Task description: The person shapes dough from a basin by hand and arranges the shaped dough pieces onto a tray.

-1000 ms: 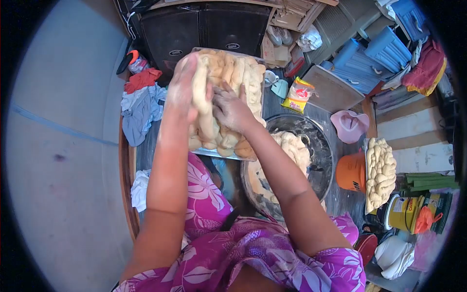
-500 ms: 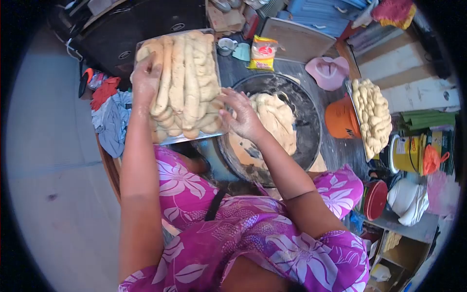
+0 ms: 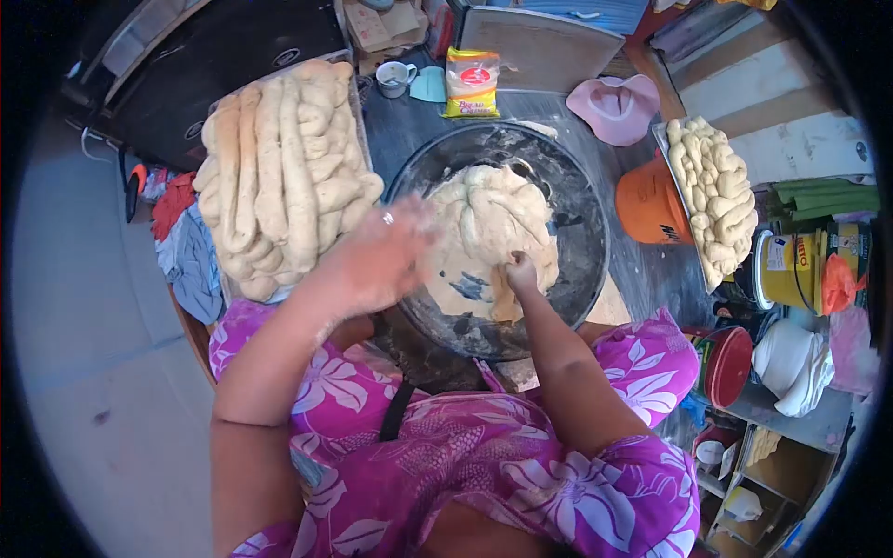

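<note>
My left hand (image 3: pixel 386 256), smeared by motion, is over the left rim of a round black basin (image 3: pixel 595 209). In the basin, a pale lump of dough (image 3: pixel 488 214) lies on a layer of tan crumbs (image 3: pixel 451 302). My right hand (image 3: pixel 523 272) is closed at the dough's lower edge, with a tan flat patch just below it; I cannot tell what its fingers hold. Left of the basin, long dough ropes (image 3: pixel 270 158) are piled on a metal tray (image 3: pixel 360 121), near my left forearm.
A yellow bread crumbs bag (image 3: pixel 472 84), a cup (image 3: pixel 395 80) and a pink hat (image 3: pixel 614 107) are behind the basin. To the right, an orange bucket (image 3: pixel 648 203) stands beside a tray of twisted dough (image 3: pixel 712 191). Further right are a yellow bucket (image 3: pixel 786 270) and red-lidded tub (image 3: pixel 730 367).
The tray of dough ropes has moved left and down, and my left hand has left it for the basin's rim. My right hand has gone from the tray's side into the basin.
</note>
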The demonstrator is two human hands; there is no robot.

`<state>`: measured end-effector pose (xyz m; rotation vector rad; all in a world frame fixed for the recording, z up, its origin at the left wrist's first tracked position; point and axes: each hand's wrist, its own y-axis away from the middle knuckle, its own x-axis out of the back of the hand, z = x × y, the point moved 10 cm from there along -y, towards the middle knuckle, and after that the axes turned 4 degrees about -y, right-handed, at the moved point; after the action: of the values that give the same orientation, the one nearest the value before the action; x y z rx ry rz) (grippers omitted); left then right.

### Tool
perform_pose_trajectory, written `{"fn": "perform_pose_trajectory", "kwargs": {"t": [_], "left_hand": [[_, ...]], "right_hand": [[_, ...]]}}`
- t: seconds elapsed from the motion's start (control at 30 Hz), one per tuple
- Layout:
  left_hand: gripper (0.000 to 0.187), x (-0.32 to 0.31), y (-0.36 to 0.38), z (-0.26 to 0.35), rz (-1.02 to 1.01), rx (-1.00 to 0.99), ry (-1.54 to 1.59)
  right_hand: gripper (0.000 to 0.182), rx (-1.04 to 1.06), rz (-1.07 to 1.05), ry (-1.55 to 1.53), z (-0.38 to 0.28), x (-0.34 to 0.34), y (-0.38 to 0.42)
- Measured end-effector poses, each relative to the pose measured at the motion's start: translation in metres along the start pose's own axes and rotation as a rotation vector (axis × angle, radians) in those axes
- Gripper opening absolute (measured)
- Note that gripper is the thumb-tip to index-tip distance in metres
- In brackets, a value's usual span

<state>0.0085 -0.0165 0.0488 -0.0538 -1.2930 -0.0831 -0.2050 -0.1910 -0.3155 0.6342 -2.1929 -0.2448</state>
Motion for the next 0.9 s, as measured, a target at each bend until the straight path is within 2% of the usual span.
{"fn": "perform_pose_trajectory", "kwargs": {"t": [0.03, 0.07, 0.13, 0.27, 0.33, 0.37, 0.4, 0.47, 0.5, 0.53, 0.6, 0.63, 0.7, 0.77, 0.83, 0.9], "left_hand": [[0.046, -0.021, 0.000, 0.012, -0.077, -0.079, 0.043], [0.046, -0.025, -0.002, 0.017, -0.083, -0.081, 0.049], [0.046, -0.068, 0.001, 0.024, -0.482, -0.025, 0.173], [0.046, -0.077, -0.001, 0.025, -0.528, -0.051, 0.168], [0.047, -0.071, -0.008, 0.021, -0.469, -0.032, 0.157], [0.047, -0.073, -0.009, 0.020, -0.475, -0.032, 0.153], [0.047, -0.074, -0.010, 0.020, -0.461, -0.034, 0.142], [0.048, -0.075, -0.013, 0.019, -0.460, -0.043, 0.131], [0.048, -0.077, -0.014, 0.020, -0.473, -0.053, 0.122], [0.048, -0.078, -0.015, 0.021, -0.481, -0.062, 0.116], [0.048, -0.079, -0.017, 0.024, -0.487, -0.059, 0.117], [0.049, -0.079, -0.018, 0.024, -0.493, -0.053, 0.111], [0.049, -0.078, -0.021, 0.027, -0.495, -0.049, 0.116], [0.050, -0.080, -0.020, 0.032, -0.499, -0.048, 0.127], [0.045, -0.076, -0.021, 0.038, -0.416, -0.093, 0.062], [0.047, -0.082, -0.018, 0.041, -0.445, -0.087, 0.049]], "right_hand": [[0.047, -0.059, -0.023, -0.094, -0.036, 0.011, 0.015], [0.046, 0.045, 0.027, -0.090, -0.042, 0.004, -0.001], [0.047, 0.189, 0.083, -0.056, -0.063, -0.007, -0.030], [0.055, 0.227, 0.058, 0.047, -0.113, -0.033, -0.074], [0.059, 0.129, 0.193, 0.238, -0.119, -0.036, -0.087], [0.059, 0.086, 0.087, 0.321, -0.118, -0.046, -0.089], [0.059, 0.083, 0.086, 0.313, -0.116, -0.046, -0.091], [0.055, 0.378, -0.045, 0.468, -0.132, -0.062, -0.083], [0.039, 0.675, 0.109, 0.470, -0.149, -0.053, -0.067], [0.039, 0.668, 0.107, 0.469, -0.139, -0.049, -0.068], [0.025, 0.727, -0.291, 0.146, -0.125, -0.062, -0.064], [0.025, 0.727, -0.286, 0.149, -0.122, -0.052, -0.059], [0.017, 0.877, -0.345, 0.084, -0.128, -0.035, -0.018], [0.018, 0.888, -0.420, 0.200, -0.115, -0.030, 0.018], [0.018, 0.995, -0.557, 0.150, -0.092, -0.037, 0.063], [0.015, 0.890, -0.716, 0.190, -0.048, -0.059, 0.097]]}}
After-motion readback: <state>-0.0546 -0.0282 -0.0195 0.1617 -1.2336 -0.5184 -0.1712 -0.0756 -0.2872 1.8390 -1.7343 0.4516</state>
